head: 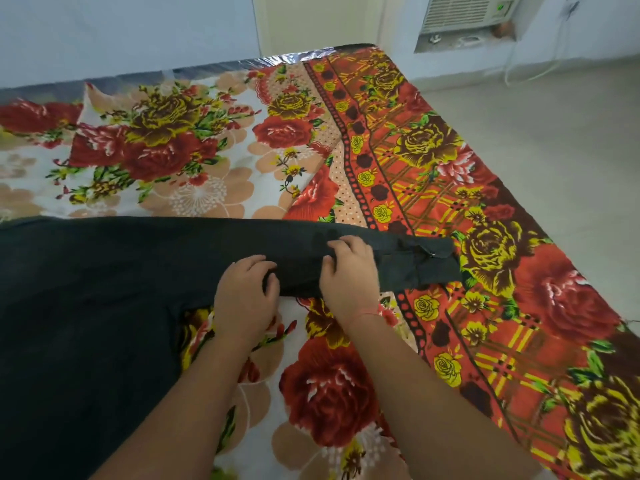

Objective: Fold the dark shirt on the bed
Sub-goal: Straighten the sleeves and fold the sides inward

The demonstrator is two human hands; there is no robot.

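Observation:
The dark shirt (104, 289) lies spread over the left half of the bed (433, 188), which wears a bright floral cover. One sleeve (415, 261) stretches out flat to the right, its cuff near the red border of the cover. My left hand (244, 299) grips the sleeve's lower edge near the armpit, fingers curled around the cloth. My right hand (349, 271) rests on the sleeve just to the right of it, fingers bent and pinching the fabric. The two hands are almost touching.
The bed's right edge runs diagonally from top centre to bottom right, with pale floor (554, 140) beyond it. A wall-mounted air conditioner (464, 12) sits at the top right. A white wall borders the far side of the bed.

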